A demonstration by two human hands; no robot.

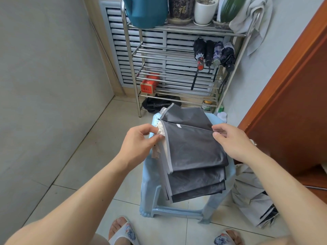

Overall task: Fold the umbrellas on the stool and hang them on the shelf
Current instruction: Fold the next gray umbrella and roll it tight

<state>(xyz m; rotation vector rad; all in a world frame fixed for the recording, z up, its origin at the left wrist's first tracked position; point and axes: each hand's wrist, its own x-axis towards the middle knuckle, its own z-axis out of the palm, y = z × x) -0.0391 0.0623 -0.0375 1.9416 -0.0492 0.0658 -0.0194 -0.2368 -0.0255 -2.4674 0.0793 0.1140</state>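
Lying across the blue stool [150, 183] on pale floor tiles [85, 156], the dark umbrella [192, 152] is pinched by the left hand [139, 140] and right hand [230, 138]; folded umbrellas [215, 53] are hung on the shelf [177, 30]; "福" is seen on a pot [179, 9].

Both forearms are bare, no sleeves showing, with the left hand [141, 138] and right hand [230, 140] ungloved. The feet wear white open-toed slippers [123, 234] printed with blue patterns.

A dark grey umbrella canopy with pale trim [191, 151] lies flattened in overlapping panels across the light blue plastic stool [150, 177]; four folded umbrellas [214, 53] hang on the steel shelf [134, 71].
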